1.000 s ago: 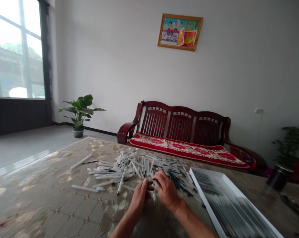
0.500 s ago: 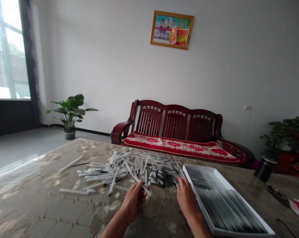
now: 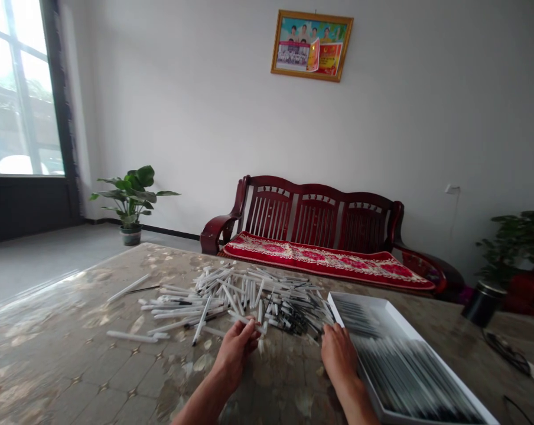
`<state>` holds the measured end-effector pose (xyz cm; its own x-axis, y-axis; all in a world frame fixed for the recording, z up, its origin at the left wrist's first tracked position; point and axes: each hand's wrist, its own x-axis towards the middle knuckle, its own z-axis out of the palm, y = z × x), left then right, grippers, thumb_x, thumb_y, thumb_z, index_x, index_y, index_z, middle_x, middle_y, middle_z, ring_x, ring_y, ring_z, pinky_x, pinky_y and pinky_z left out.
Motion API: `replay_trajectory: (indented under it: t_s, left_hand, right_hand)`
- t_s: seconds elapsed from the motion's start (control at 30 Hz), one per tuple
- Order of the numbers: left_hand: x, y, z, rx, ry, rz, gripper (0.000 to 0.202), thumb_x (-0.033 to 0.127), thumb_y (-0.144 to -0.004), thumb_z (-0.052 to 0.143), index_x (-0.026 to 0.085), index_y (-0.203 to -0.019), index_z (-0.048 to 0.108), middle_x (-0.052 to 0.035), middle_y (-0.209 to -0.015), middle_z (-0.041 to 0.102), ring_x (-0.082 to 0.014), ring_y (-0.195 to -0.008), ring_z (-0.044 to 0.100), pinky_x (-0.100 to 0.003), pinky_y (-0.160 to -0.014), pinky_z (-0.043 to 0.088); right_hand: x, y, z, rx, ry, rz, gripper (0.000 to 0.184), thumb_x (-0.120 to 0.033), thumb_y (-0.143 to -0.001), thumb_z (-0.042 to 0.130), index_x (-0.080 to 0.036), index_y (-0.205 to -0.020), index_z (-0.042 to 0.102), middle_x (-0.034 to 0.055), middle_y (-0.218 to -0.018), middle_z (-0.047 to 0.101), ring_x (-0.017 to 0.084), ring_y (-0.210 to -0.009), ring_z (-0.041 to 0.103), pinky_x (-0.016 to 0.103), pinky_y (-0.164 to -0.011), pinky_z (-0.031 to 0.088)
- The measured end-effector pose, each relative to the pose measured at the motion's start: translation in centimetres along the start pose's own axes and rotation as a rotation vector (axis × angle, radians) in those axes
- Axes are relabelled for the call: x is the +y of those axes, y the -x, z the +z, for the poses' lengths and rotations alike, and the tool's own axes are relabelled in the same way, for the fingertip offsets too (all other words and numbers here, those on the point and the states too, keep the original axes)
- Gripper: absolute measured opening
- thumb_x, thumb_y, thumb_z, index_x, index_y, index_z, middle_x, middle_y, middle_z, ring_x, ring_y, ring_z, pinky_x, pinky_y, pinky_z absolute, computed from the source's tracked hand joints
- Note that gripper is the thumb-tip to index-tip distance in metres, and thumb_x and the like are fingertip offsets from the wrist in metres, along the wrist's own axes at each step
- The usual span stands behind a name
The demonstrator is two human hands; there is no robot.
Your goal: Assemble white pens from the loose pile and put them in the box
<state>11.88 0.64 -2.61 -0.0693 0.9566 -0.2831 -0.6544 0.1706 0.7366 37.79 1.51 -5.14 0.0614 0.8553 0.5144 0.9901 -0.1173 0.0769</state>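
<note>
My left hand (image 3: 240, 342) is closed on a white pen barrel (image 3: 243, 320), held slanting just in front of the pile. Beyond it, many white pen barrels (image 3: 173, 304) lie heaped on the patterned table. My right hand (image 3: 338, 351) has its fingers curled at the right end of a heap of black pen parts (image 3: 289, 316). Whatever is between those fingertips is hidden. Right beside that hand stands a shallow white box (image 3: 409, 324), with rows of dark, thin pens or refills (image 3: 413, 372) inside.
A black cylindrical container (image 3: 483, 304) and a dark cable (image 3: 506, 351) are at the table's right. Loose barrels (image 3: 132, 336) lie on the left. Behind the table is a red wooden bench (image 3: 320, 215); a potted plant (image 3: 132, 195) stands on the floor.
My left hand has shifted slightly up and left, and the barrel in it lies flatter. My right hand has moved a little down and right, towards the box edge. The view has turned slightly.
</note>
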Motion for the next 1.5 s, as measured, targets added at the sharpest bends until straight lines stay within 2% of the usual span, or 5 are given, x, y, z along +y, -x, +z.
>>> replay_trajectory:
  t_s: [0.43,0.7,0.9,1.37,1.5]
  left_hand:
    - [0.1,0.6,0.6,0.041,0.072,-0.001,0.014,0.017,-0.082,0.068,0.017,-0.083,0.054,-0.0034,-0.076,0.071,-0.0192,-0.068,0.074,-0.027,-0.059,0.06]
    - [0.1,0.4,0.7,0.085,0.11,0.058,0.014,0.018,-0.086,0.064,0.017,-0.08,0.052,-0.0038,-0.076,0.07,-0.0187,-0.066,0.074,-0.03,-0.063,0.062]
    - [-0.1,0.2,0.5,0.088,0.112,0.079,0.01,0.016,-0.09,0.056,0.018,-0.083,0.049,-0.0035,-0.078,0.07,-0.0174,-0.068,0.074,-0.03,-0.065,0.062]
    - [-0.8,1.1,0.7,-0.067,-0.119,0.162,0.042,0.046,-0.064,0.078,0.021,-0.085,0.052,0.0015,-0.079,0.071,-0.0151,-0.064,0.071,-0.029,-0.063,0.058]
    - [-1.4,1.9,1.3,-0.117,-0.124,0.088,0.04,0.042,-0.064,0.08,0.02,-0.084,0.054,-0.0011,-0.078,0.072,-0.0145,-0.06,0.07,-0.028,-0.06,0.058]
  right_hand:
    - [-0.7,0.1,-2.4,-0.002,-0.077,0.017,0.016,-0.016,-0.087,0.051,-0.024,-0.087,0.066,0.0084,-0.092,0.068,0.026,-0.088,0.062,0.037,-0.075,0.044]
    - [-3.9,1.6,-3.3,0.108,-0.513,-0.25,0.018,-0.016,-0.09,0.052,-0.026,-0.095,0.066,0.0023,-0.09,0.068,0.021,-0.087,0.061,0.033,-0.08,0.044]
    - [-5.7,2.3,-4.0,0.106,-0.565,-0.312,0.023,-0.01,-0.088,0.053,-0.026,-0.093,0.068,0.0022,-0.084,0.068,0.021,-0.082,0.06,0.031,-0.076,0.044]
    - [-6.4,2.8,-4.2,0.276,-0.566,-0.402,0.023,-0.008,-0.086,0.056,-0.025,-0.089,0.07,0.0007,-0.074,0.063,0.017,-0.074,0.057,0.028,-0.072,0.042]
    - [-7.2,3.0,-4.3,0.196,-0.732,-0.386,0.027,-0.004,-0.082,0.057,-0.025,-0.094,0.069,0.0008,-0.081,0.066,0.017,-0.08,0.06,0.027,-0.075,0.047]
